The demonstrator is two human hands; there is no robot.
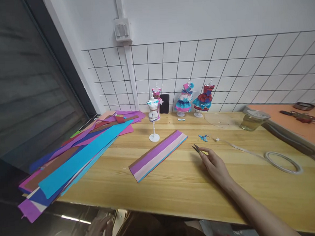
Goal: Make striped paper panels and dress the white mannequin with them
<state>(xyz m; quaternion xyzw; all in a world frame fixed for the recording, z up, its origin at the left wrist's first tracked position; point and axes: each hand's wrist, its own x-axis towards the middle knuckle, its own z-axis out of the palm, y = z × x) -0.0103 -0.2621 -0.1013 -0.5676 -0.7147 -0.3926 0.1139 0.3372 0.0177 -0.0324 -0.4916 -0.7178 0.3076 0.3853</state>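
Note:
My right hand (215,164) rests over the wooden table, its fingers closed on a small pair of scissors (195,148) with dark blades pointing up and left. Just beyond the blades lie blue paper scraps (203,138). To the left is a stack of crepe paper strips (159,155) in brown, purple, pale pink and blue. Behind it stands a white mini dress form (153,113) with blue trim at the top. Below the table's front edge, in shadow, my left hand (97,232) hangs with fingers loosely bent and apart; I see nothing in it.
Long crepe paper sheets (85,154) pile up at left. Dressed mini forms (183,102) and a phone (164,104) stand by the wall. At right are a roll of white tape (283,163), a plastic cup (254,120) and an orange surface (293,124).

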